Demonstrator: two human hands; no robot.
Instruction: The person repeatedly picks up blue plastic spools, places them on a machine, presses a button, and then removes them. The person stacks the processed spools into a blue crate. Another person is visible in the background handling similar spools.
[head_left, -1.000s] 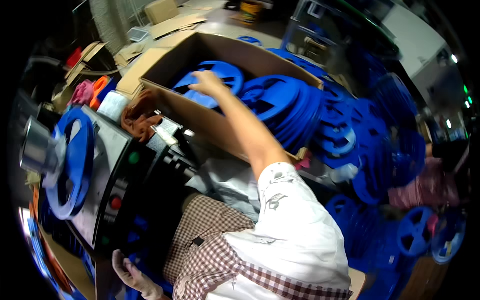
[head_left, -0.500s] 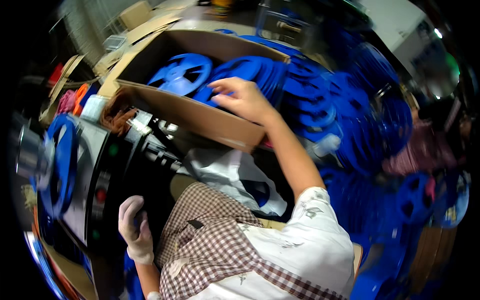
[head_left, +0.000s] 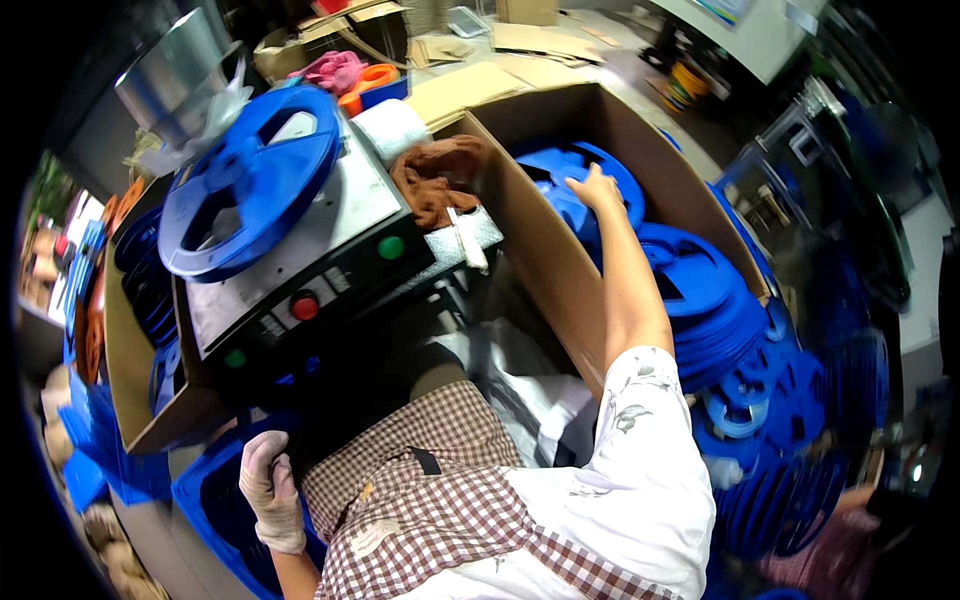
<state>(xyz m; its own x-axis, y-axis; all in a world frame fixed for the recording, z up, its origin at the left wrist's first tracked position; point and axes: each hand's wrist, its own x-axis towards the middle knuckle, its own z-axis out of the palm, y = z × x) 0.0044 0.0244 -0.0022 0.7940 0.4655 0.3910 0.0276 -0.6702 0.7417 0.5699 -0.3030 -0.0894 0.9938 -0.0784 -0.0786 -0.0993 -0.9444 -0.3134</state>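
1. The right hand (head_left: 597,188) is bare and reaches into the long cardboard box (head_left: 545,275). Its fingers are at a blue plastic reel (head_left: 630,197) that lies in the far end. I cannot tell if they grip it.
2. In the same box, nearer the right end, a stack of blue reels (head_left: 705,290) leans over, one against the next.
3. The left hand (head_left: 270,490) wears a pale glove. Its fingers are curled a bit, and I see no thing in them. It is above a blue plastic bin (head_left: 200,487); what is inside is too dark to tell.
4. A smaller cardboard box (head_left: 124,350) at the left has dark blue reels (head_left: 150,270) in it.
5. A machine (head_left: 355,215) with red and green buttons has a big blue reel (head_left: 243,175) tilted on top.
6. Behind it, a small blue box (head_left: 385,95) has orange things (head_left: 375,76) at its top.
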